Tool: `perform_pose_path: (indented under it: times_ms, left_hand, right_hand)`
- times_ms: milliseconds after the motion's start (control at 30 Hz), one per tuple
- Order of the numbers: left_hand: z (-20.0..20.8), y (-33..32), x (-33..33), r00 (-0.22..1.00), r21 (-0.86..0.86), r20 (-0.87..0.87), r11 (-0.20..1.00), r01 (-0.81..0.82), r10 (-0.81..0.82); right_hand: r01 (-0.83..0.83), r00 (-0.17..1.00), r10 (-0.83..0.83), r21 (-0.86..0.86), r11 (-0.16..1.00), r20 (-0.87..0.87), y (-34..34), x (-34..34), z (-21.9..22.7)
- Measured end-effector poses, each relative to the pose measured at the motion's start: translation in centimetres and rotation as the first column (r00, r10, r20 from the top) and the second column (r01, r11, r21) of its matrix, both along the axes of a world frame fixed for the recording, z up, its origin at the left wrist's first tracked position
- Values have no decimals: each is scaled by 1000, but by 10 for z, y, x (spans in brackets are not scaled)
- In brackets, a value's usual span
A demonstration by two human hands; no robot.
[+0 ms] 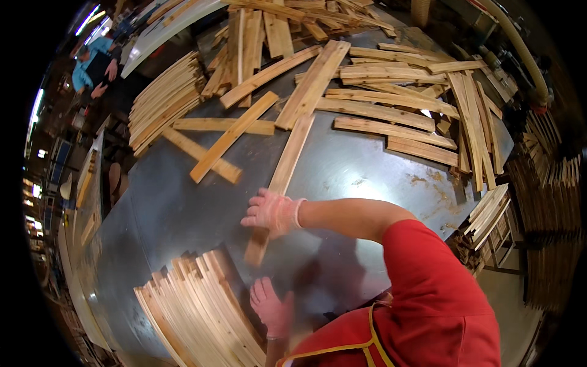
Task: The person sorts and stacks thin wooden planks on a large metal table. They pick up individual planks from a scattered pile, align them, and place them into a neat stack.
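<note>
My right hand (pixel 272 212), in a pale pink glove, is closed over a long wooden board (pixel 291 153) near its closer end. That board slants across the grey metal table (pixel 202 211), and its far end meets a wider board (pixel 315 82). Lower down, my left hand (pixel 270 307), also gloved, has its fingers stretched out and holds nothing. Just left of it is a neat stack of boards (pixel 199 303) standing on edge, side by side. Whether my left hand touches the stack I cannot tell.
Loose boards lie crosswise at the far right (pixel 391 110), with more heaped at the back (pixel 278 30). Another tidy stack (pixel 165 101) sits at the far left, near two crossed boards (pixel 235 136). A person in blue (pixel 95 67) stands beyond. Piled wood (pixel 553 214) lines the right side.
</note>
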State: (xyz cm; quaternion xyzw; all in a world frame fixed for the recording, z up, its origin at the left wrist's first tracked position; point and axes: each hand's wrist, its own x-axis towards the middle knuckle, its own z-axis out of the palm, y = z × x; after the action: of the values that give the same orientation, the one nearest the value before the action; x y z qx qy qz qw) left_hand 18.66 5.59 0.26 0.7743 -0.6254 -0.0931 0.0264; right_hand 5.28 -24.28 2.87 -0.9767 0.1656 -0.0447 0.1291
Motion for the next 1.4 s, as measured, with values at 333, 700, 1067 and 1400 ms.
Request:
perform_pose_path:
  times_ms: [333,700,1067,1400]
  left_hand:
    - [-19,-96,-26,994,138,105,989,-53,38]
    - [-17,-121,-3,941,315,-329,949,30,79]
    - [6,81,30,725,207,-590,934,-289,355]
    - [42,172,75,949,204,-102,940,-272,297]
  right_hand:
    - [961,135,-984,-226,159,-119,-199,-362,5]
    - [853,521,-682,288,435,-514,-46,-305,1]
    - [852,521,-775,272,447,-358,123,-130,10]
    - [574,758,-569,738,353,-318,263,86,-16]
